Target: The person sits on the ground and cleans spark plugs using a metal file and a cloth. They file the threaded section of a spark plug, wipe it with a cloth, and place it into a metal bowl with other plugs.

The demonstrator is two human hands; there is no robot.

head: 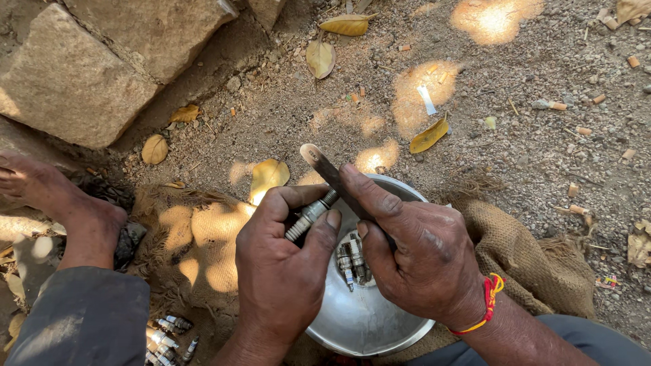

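The spark plug (309,215) sits in the left hand (281,271), held over the rim of a metal bowl (352,318). The fingers wrap round its body and the thumb presses on from the near side, so the hand is clenched on it. The threaded metal end points up and away, towards the blade.

Judged by its look, the plug is small, rigid and fairly dense for its size. The metal shell should bear a firm grip. The pale insulator is likely brittle and would not take a knock or a drop onto stone. The surface looks grimy and may be slick, so the body, where it is now held, appears the soundest place to hold.

The right hand (420,254) grasps a thin, flat blade (329,171), forefinger laid along its back. The blade lies against the plug's upper end; exact contact cannot be confirmed. It looks stiff, narrow and dark with dirt. A red thread (489,298) circles the right wrist.

Several more plugs (352,261) lie in the bowl. Another group of plugs (169,335) lies on burlap sacking (203,244) to the left. A bare foot (51,196) rests beside stone blocks (74,81). Dry leaves (268,176) lie scattered on gravelly ground (529,149).
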